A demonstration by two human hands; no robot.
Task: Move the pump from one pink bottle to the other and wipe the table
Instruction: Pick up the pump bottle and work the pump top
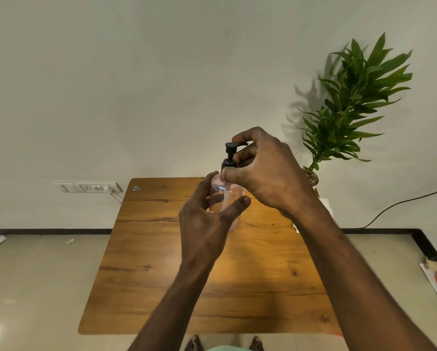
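A clear pink bottle is held up above the wooden table, roughly over its far middle. My left hand wraps around the bottle's body from the near left side. A black pump sits on the bottle's neck, its tube visible inside the bottle. My right hand grips the pump from the right, fingers around its head and collar. The second pink bottle is not in sight; my hands and arms hide part of the table's right side.
A potted green plant stands at the table's far right corner. Something white peeks out behind my right forearm. A wall socket is at the left, a cable runs along the right wall, and papers lie on the floor at the right.
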